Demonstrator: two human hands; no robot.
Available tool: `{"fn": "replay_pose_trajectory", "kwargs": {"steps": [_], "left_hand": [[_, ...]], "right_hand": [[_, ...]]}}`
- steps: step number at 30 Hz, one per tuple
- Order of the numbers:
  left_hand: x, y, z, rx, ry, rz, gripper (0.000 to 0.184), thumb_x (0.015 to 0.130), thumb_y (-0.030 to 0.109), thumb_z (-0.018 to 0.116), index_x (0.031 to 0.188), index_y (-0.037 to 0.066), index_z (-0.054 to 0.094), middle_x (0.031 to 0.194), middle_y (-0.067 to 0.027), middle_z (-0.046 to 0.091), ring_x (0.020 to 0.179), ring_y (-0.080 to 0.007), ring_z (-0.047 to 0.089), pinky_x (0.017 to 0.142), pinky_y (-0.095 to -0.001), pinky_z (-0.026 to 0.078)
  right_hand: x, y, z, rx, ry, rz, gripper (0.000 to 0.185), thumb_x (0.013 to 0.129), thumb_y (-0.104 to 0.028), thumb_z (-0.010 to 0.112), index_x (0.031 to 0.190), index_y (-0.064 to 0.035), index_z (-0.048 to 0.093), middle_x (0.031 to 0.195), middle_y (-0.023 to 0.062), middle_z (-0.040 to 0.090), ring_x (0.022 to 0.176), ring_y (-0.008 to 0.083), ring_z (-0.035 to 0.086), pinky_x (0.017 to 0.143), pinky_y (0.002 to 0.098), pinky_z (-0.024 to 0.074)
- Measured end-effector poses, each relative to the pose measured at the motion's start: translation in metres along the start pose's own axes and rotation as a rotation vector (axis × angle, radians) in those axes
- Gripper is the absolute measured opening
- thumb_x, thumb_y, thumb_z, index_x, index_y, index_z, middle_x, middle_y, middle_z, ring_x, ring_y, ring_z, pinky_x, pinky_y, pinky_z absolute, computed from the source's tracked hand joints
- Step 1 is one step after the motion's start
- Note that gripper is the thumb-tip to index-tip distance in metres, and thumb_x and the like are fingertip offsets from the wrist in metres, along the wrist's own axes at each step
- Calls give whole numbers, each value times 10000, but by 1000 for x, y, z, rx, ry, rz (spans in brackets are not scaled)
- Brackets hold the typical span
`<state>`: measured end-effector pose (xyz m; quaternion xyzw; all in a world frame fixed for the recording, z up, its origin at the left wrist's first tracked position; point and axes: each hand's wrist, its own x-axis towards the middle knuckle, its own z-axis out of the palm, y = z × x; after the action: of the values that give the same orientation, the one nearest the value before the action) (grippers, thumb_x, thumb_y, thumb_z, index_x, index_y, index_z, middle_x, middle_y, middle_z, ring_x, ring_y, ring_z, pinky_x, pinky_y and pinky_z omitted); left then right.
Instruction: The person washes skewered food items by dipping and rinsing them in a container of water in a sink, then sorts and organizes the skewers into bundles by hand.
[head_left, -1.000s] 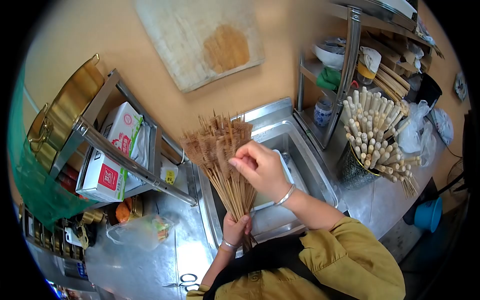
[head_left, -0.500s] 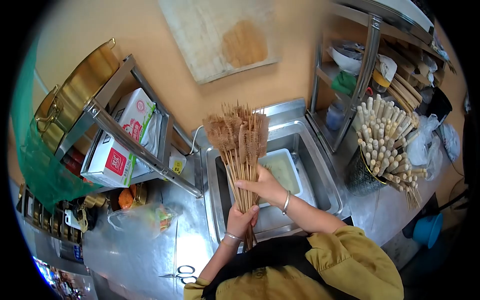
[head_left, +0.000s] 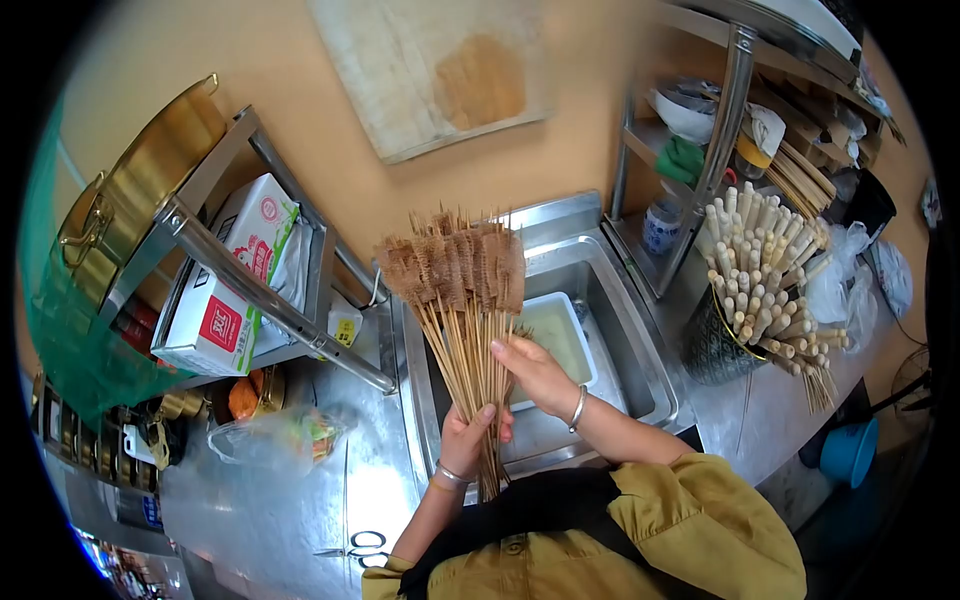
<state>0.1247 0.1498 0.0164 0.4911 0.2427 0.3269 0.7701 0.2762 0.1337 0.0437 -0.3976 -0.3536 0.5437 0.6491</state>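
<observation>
Head view, left hand (head_left: 466, 443) closed low round brown pleated skewers (head_left: 460, 275) at centre, right hand (head_left: 545, 378) gripping higher, steel sink (head_left: 618, 325) behind, room toward its three o'clock rim (head_left: 656, 350), shelving (head_left: 280, 301) at nine and two, counter (head_left: 255, 510) at eight, wall (head_left: 590, 120) at twelve

Skewers (head_left: 455, 270) are over sink (head_left: 570, 222) | tray (head_left: 580, 330) in sink | left counter (head_left: 260, 510): scissors (head_left: 352, 551) near, bag (head_left: 270, 432) beyond, something apparently inside | right: sticks (head_left: 765, 270) in bucket (head_left: 712, 345)

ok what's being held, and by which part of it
A bundle of skewers: the left hand grips the bare sticks low down, the right hand holds them higher, below the brown food.
</observation>
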Motion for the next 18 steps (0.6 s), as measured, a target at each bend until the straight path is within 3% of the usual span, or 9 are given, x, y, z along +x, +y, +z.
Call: {"fn": "replay_pose_trajectory", "kwargs": {"steps": [6,9,11,12,13,15,16,17,18], "left_hand": [[-1,3,-1,24,54,-57,240,868,199,551,988,-1,495,756,-90,589,608,-145,559,565,-256,473],[3,-5,-5,-3,-7,-15,215,861,189,562,962,11,496,737,-78,580,574,-134,537,519,-254,450],[5,-8,-2,154,66,49,194,854,160,572,947,14,486,730,-59,571,548,-102,504,481,-243,423],[9,-5,-2,456,89,70,292,821,159,611,1003,9,439,747,-120,588,555,-216,565,486,-322,451],[10,-4,1,458,87,70,292,821,159,611,1003,9,439,747,-120,588,555,-216,565,486,-322,451],[11,0,14,1133,221,378,432,780,191,651,1062,3,383,805,-207,587,660,-386,586,542,-427,461],[10,3,17,1125,194,290,568,752,227,672,1145,3,328,865,-265,561,796,-474,530,628,-483,455],[9,7,18,1122,194,300,568,752,227,672,1145,3,328,865,-265,561,796,-474,530,628,-483,455],[8,12,18,1058,109,294,580,756,214,672,1163,-16,331,887,-229,581,835,-400,565,677,-419,466]], "right_hand": [[1,1,-3,-347,21,-104,375,926,-335,443,1064,8,502,899,54,575,781,85,537,686,245,459],[1,-5,8,-71,3,-39,355,896,-277,518,1111,1,468,923,59,568,811,90,538,686,248,460],[3,-11,30,-12,47,-109,360,871,-224,554,1137,-8,444,918,46,555,809,91,533,704,243,454],[4,-11,36,48,93,-178,390,846,-172,590,1162,-17,421,913,33,541,806,92,527,721,237,448],[6,-10,35,50,94,-179,390,846,-172,590,1162,-17,421,913,33,541,806,92,527,721,237,448],[14,-10,31,113,24,-122,428,797,-96,635,1155,-17,412,856,27,524,717,89,518,641,239,455],[14,-14,31,153,31,-120,401,795,-82,624,1134,-15,422,798,32,504,634,94,493,575,236,440],[17,-14,26,146,27,-127,401,795,-82,624,1134,-15,422,798,32,504,634,94,493,575,236,440],[18,-12,17,273,-108,-93,391,792,-64,617,1130,-11,428,789,37,504,627,100,496,565,236,438]]}}
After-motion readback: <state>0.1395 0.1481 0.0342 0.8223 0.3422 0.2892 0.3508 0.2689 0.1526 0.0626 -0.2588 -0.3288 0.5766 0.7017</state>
